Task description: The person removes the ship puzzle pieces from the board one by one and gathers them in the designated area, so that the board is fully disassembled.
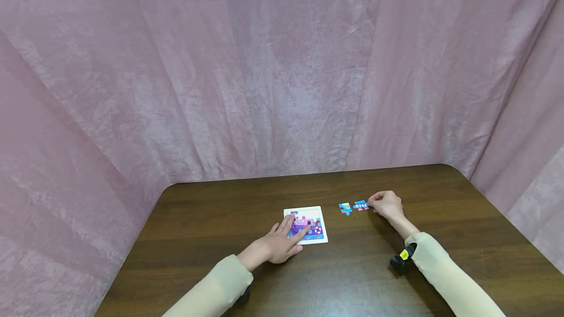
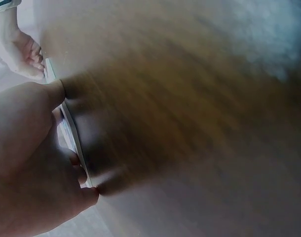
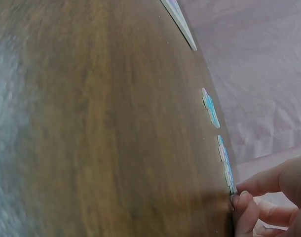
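Note:
My left hand (image 1: 278,247) lies with fingers spread across a jigsaw puzzle in a white square frame (image 1: 324,237), hiding part of its purple and pink boat picture. The thumb rests by the frame's near edge. To the right of the frame, my right hand (image 1: 388,205) pinches the right end of a blue and pink puzzle piece (image 1: 361,205) between thumb and finger. In the right wrist view, that puzzle piece (image 3: 225,160) lies low at the table, its end covered by the fingertips. Just left of it sits a loose blue puzzle piece (image 1: 345,208) with some orange.
Everything lies on a brown wooden table (image 1: 211,219) with rounded far corners. A pink curtain (image 1: 273,72) hangs behind the table and at both sides. Each wrist carries a dark strapped device, the right one (image 1: 402,258) with a yellow mark.

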`<action>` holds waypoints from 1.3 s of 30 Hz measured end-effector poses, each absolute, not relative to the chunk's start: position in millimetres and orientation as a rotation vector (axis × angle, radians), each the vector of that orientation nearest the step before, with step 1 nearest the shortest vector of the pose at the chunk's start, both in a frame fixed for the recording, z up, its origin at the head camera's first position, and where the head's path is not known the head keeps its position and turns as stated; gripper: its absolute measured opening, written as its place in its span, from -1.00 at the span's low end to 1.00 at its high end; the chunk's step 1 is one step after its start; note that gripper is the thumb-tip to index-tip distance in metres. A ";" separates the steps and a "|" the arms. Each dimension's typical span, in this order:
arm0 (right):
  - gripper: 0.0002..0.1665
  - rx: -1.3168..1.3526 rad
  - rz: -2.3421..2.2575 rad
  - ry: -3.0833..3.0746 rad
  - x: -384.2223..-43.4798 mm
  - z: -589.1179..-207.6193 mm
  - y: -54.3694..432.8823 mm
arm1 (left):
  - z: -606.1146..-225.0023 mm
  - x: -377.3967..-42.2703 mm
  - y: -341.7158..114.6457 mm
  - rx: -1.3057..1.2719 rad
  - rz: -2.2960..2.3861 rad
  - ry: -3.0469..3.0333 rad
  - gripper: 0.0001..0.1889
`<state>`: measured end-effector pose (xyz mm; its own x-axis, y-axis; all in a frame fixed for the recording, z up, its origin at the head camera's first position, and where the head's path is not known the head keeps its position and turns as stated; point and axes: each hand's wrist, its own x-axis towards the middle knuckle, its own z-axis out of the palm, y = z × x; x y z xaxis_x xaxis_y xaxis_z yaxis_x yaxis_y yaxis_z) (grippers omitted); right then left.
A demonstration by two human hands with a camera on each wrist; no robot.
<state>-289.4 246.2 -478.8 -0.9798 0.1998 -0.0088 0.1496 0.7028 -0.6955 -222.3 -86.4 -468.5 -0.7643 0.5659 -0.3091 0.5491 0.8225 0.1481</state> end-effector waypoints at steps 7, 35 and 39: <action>-0.77 -0.306 1.132 -2.843 -287.9 -476.7 243.2 | -468.0 -223.1 -87.5 0.843 0.098 2.653 -0.38; -0.81 0.001 1.322 -2.778 -278.1 -468.7 200.8 | -464.9 -219.7 -86.9 0.825 0.134 2.659 -0.39; -0.82 0.024 1.322 -2.783 -277.7 -469.8 196.4 | -466.2 -221.0 -87.3 0.830 0.135 2.656 -0.39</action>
<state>-277.7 196.4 -469.8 -0.9981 0.0120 0.0609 -0.0396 0.6323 -0.7737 -221.0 -87.3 -466.2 -0.7654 0.5670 -0.3043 0.5332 0.8236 0.1934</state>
